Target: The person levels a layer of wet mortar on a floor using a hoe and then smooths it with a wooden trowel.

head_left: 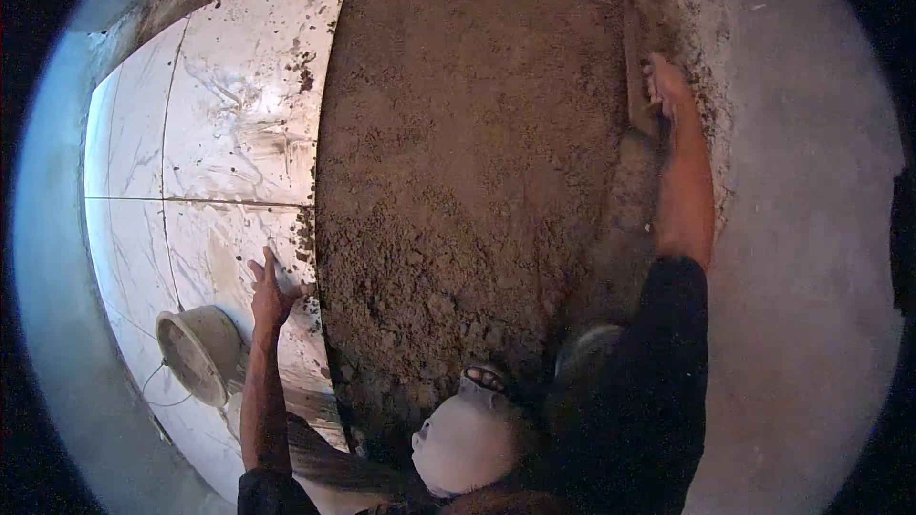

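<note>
My right hand (666,84) is closed around the handle of a plastering trowel (635,62), at the far right of a bed of brown mortar (468,124). The trowel's long, narrow blade lies against the mortar beside the wall. My left hand (271,298) rests with its fingers spread on the white marbled floor tiles (239,67), close to their edge along the mortar. Smears and crumbs of mortar dirty the tiles. The mortar looks smooth at the far end and lumpy nearer me.
A muddy bucket (205,348) with a wire handle leans on the tiles left of my left forearm. A grey wall (792,191) bounds the right side. Bare toes (485,379) and a pale rounded shape (468,443) show at the near edge of the mortar.
</note>
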The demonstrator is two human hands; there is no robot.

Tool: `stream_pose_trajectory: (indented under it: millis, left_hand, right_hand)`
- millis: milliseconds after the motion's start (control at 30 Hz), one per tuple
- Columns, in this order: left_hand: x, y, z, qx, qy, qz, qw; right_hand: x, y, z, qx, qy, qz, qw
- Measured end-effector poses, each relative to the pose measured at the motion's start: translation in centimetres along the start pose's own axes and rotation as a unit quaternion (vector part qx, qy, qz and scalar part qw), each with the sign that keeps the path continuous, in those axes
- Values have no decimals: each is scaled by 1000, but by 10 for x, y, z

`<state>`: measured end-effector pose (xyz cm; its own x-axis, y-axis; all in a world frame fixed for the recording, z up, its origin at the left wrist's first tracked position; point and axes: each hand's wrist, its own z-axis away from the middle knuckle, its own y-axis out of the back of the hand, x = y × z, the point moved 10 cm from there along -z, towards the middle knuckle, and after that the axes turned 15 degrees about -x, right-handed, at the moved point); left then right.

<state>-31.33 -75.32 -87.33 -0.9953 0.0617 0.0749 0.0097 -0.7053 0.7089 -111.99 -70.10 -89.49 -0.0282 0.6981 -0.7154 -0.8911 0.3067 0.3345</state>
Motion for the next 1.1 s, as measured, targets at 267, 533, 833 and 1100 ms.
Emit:
stream_pose_trajectory:
  millis: [267,533,833,1100]
  left_hand:
    - [-24,-14,-7,2,12,-28,1000]
    - [-26,-5,-13,-5,1,-6,1000]
    - [-11,1,-3,29,5,-18,999]
    - [-13,2,2,47,10,-49,998]
  right_hand:
    - [106,-65,147,-28,-73,54,995]
    - [-8,-240,262,-170,132,406,888]
    - [-20,-448,287,-286,248,433,818]
    - [39,-459,344,-479,246,508,672]
